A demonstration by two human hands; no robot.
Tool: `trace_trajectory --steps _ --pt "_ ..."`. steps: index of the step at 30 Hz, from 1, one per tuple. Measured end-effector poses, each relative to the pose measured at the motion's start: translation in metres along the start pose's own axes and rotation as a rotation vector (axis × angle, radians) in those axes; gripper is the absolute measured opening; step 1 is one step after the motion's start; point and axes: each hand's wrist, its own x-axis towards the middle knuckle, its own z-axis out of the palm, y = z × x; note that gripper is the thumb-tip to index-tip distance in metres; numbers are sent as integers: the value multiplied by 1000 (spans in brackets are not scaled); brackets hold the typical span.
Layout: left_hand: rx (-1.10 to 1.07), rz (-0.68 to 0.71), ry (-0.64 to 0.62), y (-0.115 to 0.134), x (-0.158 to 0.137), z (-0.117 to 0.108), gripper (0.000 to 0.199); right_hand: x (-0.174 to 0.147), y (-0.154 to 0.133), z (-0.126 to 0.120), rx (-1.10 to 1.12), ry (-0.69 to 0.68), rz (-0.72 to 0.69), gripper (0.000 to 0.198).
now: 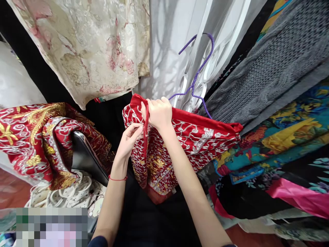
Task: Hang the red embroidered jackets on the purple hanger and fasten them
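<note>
A red skirt (190, 144) with silver and gold embroidery hangs spread before me, its plain red waistband (205, 120) along the top. My right hand (159, 111) is closed around the waistband near its left end. Lower and to the left, my left hand (131, 135) pinches at a thin red strap (146, 127) that dangles from under the right hand; its fingertips are partly hidden. Behind the waistband rises a purple hanger (194, 85), its hook upward and its lower ends hidden by the skirt. A thin red string circles my left wrist.
Another red and gold embroidered garment (33, 137) lies at the left by a dark flat object (87, 156). A cream floral cloth (97, 44) hangs above. Grey knit (277, 58) and blue-yellow floral clothes (290, 127) crowd the right. White openwork bars (205, 72) stand behind the hanger.
</note>
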Motion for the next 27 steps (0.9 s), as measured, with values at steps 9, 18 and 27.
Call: trace_trajectory --steps 9,18,27 --pt "142 46 64 5 -4 3 29 -22 3 -20 131 -17 -139 32" --pt "522 211 95 21 -19 0 22 -59 -11 -32 216 -139 -241 18" --pt "666 349 28 12 -35 -15 10 -70 -39 -31 48 -129 -220 31"
